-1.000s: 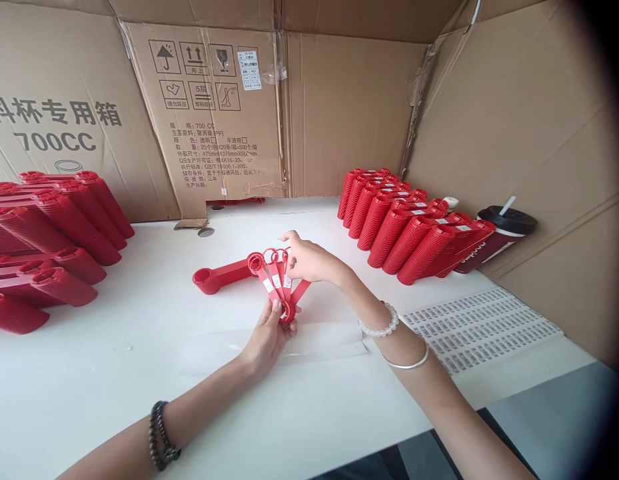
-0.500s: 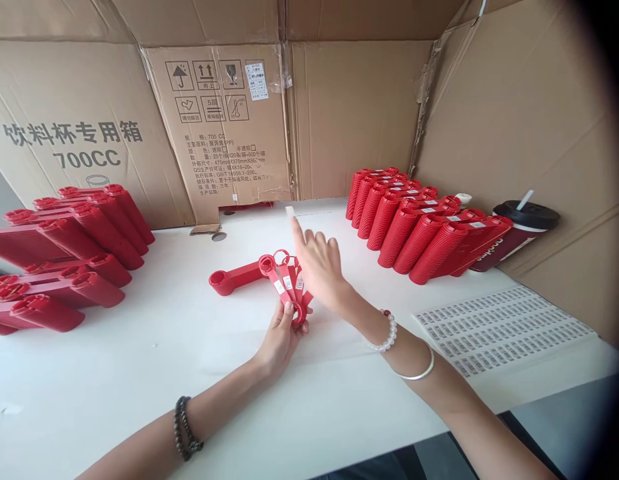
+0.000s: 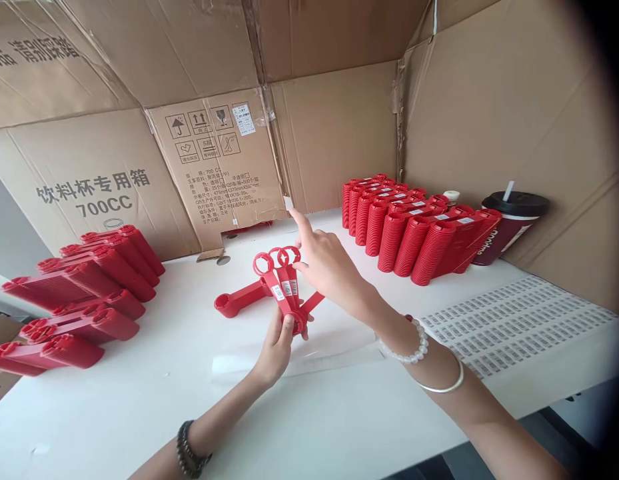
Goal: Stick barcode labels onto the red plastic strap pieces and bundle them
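Note:
My left hand is closed on the lower end of several red plastic ring-ended strips, fanned apart with rings upward. White barcode labels are stuck on some of the strips. My right hand is just right of the fan, its index finger stretched out with a small white label clinging to the tip. Its thumb is close to the rightmost ring; whether it touches I cannot tell. The other fingers are curled in. Behind the fan, a stack of the same red strips lies on the white table.
Red strip stacks stand in rows on the left, and more labelled stacks on the right. Right of these stands a dark lidded cup with a straw. A barcode label sheet lies at right. Cardboard walls enclose the back.
The view has tilted up and shifted. The fanned strips now stand more upright in my left hand, their rings showing more clearly. My right hand stays beside them, label still on its index fingertip.

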{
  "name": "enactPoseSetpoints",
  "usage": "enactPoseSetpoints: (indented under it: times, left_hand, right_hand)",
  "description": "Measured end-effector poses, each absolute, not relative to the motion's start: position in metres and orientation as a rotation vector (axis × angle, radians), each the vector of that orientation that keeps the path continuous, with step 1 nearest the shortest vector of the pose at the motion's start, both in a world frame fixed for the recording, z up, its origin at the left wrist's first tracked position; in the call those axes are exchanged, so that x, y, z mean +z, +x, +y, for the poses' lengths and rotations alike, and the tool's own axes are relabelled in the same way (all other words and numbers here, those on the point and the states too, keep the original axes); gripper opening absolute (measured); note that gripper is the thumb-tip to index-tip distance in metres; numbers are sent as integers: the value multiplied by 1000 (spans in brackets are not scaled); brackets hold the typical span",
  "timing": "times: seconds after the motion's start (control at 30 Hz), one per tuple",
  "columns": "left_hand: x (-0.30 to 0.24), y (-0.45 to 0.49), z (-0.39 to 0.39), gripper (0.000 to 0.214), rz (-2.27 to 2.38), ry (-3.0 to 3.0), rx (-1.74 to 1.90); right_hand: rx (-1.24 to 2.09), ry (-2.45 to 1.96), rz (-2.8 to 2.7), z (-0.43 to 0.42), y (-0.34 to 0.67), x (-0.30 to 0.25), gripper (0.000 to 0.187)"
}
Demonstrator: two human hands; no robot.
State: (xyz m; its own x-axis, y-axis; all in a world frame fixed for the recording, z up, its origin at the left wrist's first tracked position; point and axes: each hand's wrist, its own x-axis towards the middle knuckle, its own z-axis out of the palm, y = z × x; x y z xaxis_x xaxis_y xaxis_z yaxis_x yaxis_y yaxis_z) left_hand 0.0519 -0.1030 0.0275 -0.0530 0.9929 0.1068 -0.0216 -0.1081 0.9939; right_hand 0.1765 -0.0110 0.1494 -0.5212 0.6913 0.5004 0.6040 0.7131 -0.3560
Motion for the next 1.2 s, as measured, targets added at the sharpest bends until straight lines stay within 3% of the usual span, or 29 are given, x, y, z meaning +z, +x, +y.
enactPoseSetpoints:
  times: [0.13, 0.27, 0.5, 0.7, 0.83, 1.07, 1.13, 1.2]
  left_hand:
    - [33, 49, -102, 38, 1136, 1306, 1311]
    - [42, 46, -98, 36, 1054, 1328, 1336]
    - [50, 36, -95, 34, 1011, 1331, 1247]
    - [50, 32, -94, 36, 1022, 1291, 1256]
    - [52, 34, -96, 31, 1060, 1292, 1276]
    - [53, 36, -91, 27, 999, 1087, 1421]
    - [53, 36, -89, 27, 979, 1038, 1450]
    - [53, 36, -88, 26, 959, 996, 1465]
  right_hand:
    - [201, -718, -2377, -22, 179, 157, 75]
    - [517, -513, -2316, -17, 186, 160, 66]
    - [1145, -610, -2015, 9, 186, 150, 56]
    - [1245, -733, -1871, 13, 194, 155, 52]
    - [1177, -768, -1877, 17, 198, 153, 54]
    - [575, -1066, -2022, 6, 212, 161, 61]
    - [478, -975, -1977, -1, 215, 167, 47]
    - [467, -850, -2001, -8, 216, 171, 22]
